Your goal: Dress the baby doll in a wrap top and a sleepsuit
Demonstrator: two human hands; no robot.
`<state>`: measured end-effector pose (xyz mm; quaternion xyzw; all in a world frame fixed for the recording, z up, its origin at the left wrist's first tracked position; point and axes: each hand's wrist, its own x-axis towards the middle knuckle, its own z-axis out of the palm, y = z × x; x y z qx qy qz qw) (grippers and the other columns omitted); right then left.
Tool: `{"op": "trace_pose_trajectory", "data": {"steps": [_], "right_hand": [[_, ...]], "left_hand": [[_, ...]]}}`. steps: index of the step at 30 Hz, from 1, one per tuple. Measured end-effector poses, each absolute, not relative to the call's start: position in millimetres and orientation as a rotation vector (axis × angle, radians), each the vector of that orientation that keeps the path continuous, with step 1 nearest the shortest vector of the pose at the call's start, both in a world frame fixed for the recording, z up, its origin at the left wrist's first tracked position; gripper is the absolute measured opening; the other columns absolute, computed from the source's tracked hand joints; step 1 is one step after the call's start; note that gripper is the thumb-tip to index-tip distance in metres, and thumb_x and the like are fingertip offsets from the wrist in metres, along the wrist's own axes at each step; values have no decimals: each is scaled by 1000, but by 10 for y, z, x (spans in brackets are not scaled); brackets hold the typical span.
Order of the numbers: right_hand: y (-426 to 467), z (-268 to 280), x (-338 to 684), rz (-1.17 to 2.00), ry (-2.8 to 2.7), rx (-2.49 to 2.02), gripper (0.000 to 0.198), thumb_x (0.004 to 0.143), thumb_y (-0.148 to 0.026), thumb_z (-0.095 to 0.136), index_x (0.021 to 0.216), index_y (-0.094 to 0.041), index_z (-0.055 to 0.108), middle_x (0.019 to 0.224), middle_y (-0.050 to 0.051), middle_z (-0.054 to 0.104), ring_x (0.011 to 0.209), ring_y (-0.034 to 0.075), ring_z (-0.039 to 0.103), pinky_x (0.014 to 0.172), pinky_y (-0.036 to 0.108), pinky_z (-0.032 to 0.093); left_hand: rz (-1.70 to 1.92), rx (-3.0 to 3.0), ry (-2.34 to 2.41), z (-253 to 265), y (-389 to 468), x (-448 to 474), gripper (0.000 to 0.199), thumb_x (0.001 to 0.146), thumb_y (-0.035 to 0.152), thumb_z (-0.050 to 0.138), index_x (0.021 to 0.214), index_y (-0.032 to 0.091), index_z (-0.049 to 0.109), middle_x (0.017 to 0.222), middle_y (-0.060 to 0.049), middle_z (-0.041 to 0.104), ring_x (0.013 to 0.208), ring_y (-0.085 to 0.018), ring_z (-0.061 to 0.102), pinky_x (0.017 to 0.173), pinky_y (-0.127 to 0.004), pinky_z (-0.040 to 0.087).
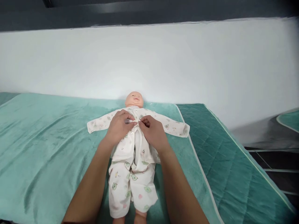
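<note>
A baby doll [134,99] lies on its back, head away from me, arms spread wide. It wears a white printed baby shirt [123,148] and matching pants [142,183]. The shirt front is closed near the neck and parts lower down. My left hand [120,126] pinches one front edge of the shirt at the chest, thumb and forefinger together. Right beside it, my right hand [152,130] pinches the other edge with curled fingers. The fingertips nearly meet at the shirt's front opening and hide the fastening between them.
Beneath the doll is a light green blanket [51,149] with a pale edging. A darker green quilted pad [224,155] shows at the right. Behind the doll's head rises a white wall [149,62]. Dark flooring with pale lines [275,168] lies beyond the pad's right edge.
</note>
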<state>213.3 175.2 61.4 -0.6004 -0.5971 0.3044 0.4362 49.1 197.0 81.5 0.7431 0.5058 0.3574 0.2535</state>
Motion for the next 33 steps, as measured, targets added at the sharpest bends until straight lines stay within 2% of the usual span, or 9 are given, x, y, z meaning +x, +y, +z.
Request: {"op": "trace_pose_trajectory", "data": {"steps": [5, 10, 14, 18, 22, 27, 33], "right_hand": [[1789, 583, 2191, 937, -1342, -1332, 16, 82, -39, 63, 82, -23, 67, 75, -1, 65, 69, 16, 56, 64, 29, 41], [1789, 580, 2269, 1145, -1213, -1202, 24, 76, -40, 70, 91, -22, 72, 82, 1, 69, 74, 16, 60, 67, 29, 45], [1783, 582, 2254, 1104, -1267, -1269, 19, 77, -37, 70, 88, -22, 73, 83, 1, 70, 76, 17, 61, 69, 29, 45], [1787, 565, 2241, 1121, -1293, -1218, 23, 81, -39, 65, 94, -23, 74, 87, 2, 72, 76, 17, 60, 69, 29, 45], [1793, 531, 2222, 1090, -1274, -1219, 25, 81, -39, 65, 98, -23, 76, 84, 1, 71, 74, 16, 59, 68, 29, 45], [1792, 488, 2177, 1075, -1222, -1128, 25, 82, -38, 67, 100, -23, 76, 90, 2, 72, 81, 18, 62, 75, 30, 47], [1786, 463, 2160, 1050, -1232, -1035, 24, 84, -38, 68, 101, -23, 76, 90, 2, 71, 82, 17, 61, 78, 30, 47]], "left_hand": [[944, 2268, 1507, 812, 1942, 548, 11, 86, 21, 62, 76, 22, 59, 90, -4, 68, 96, -24, 57, 90, -39, 43], [994, 2219, 1518, 763, 1960, 565, 2, 86, 22, 62, 87, 23, 62, 91, -3, 67, 93, -22, 58, 84, -36, 44], [981, 2178, 1486, 787, 1962, 569, 4, 86, 22, 60, 84, 22, 64, 90, -3, 67, 93, -22, 58, 85, -35, 44], [959, 2082, 1476, 826, 1955, 585, 7, 83, 19, 61, 86, 22, 67, 92, -4, 67, 93, -21, 60, 85, -34, 45], [996, 1964, 1457, 810, 1971, 579, 4, 81, 20, 62, 80, 21, 65, 87, -3, 67, 85, -19, 60, 79, -32, 46], [1109, 1684, 1376, 790, 1967, 595, 8, 80, 28, 65, 79, 20, 66, 75, 0, 66, 69, -14, 57, 67, -28, 43], [1180, 1535, 1310, 815, 1931, 644, 18, 79, 34, 68, 84, 17, 72, 80, -2, 69, 72, -14, 59, 67, -26, 42]]}}
